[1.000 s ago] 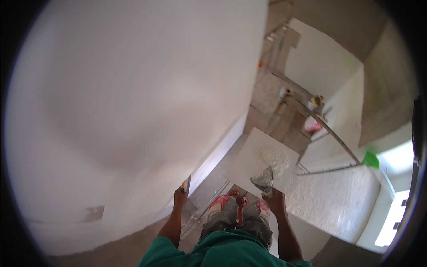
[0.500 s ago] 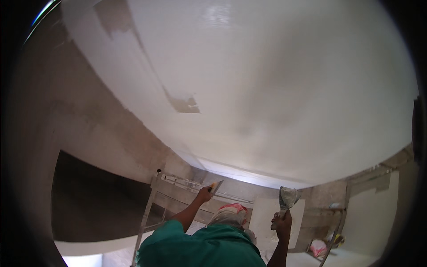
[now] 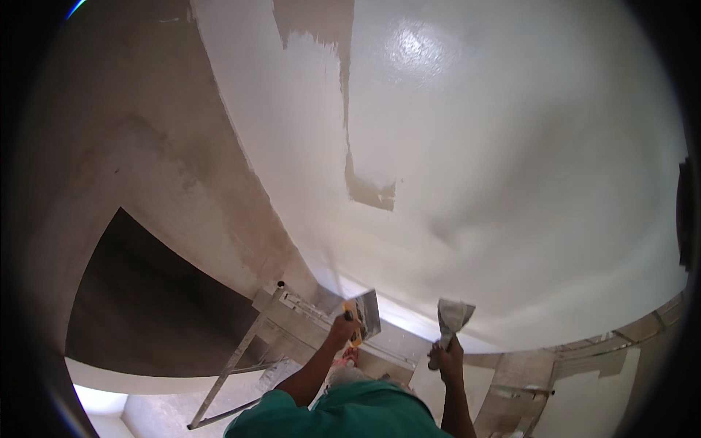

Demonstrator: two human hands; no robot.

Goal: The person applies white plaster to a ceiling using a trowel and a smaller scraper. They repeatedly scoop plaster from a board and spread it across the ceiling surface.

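My left hand (image 3: pixel 340 333) is closed round the yellow handle of a plastering trowel (image 3: pixel 372 312), its flat metal blade tilted up. To its right, my right hand (image 3: pixel 447 357) grips the handle of a wide putty knife (image 3: pixel 454 314), blade upward and smeared with pale putty. The two tools are apart from each other. Beyond them spreads a broad surface with a smooth white coat (image 3: pixel 496 182). A bare grey-brown patch (image 3: pixel 372 193) breaks the coat, joined by a thin strip to a larger bare area (image 3: pixel 318 20) at the top.
A rough brown plaster wall (image 3: pixel 168 168) runs along the left, with a large dark opening (image 3: pixel 161 306) in it. Metal scaffold rails (image 3: pixel 235 358) stand below it, left of my left arm. Partly whitened wall panels (image 3: pixel 595 394) show at the lower right.
The view has swung, so the bare patches sit farther right. My left hand has turned the trowel so its blade face shows. My right hand with the putty knife appears nearer to the left hand.
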